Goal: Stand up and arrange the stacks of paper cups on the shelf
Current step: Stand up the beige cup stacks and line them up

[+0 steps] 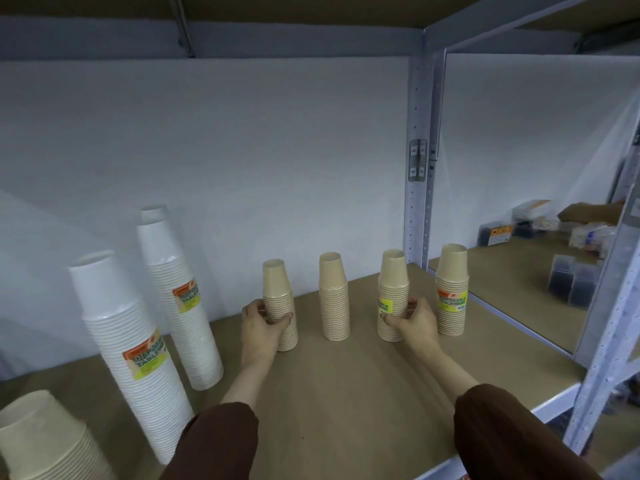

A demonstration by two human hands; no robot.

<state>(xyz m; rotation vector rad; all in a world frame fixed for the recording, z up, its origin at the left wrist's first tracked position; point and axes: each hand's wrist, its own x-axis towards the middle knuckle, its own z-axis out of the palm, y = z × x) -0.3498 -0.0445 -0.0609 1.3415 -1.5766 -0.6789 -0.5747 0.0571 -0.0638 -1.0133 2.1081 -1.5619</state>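
A plain white wall point(242, 150) stands behind the back edge of the shelf board point(346, 403), which is brown and matt. Above it, a grey metal beam point(294, 43) carries the upper board point(294, 5), and a thin brace point(183, 29) crosses the beam at the left. At the right edge a perforated grey upright point(419, 116) divides this bay from the neighbouring bay point(502, 299), also brown. A second upright point(602, 358) stands at the front right corner. The light is dim and cool, with soft shadows on the wall at the left.
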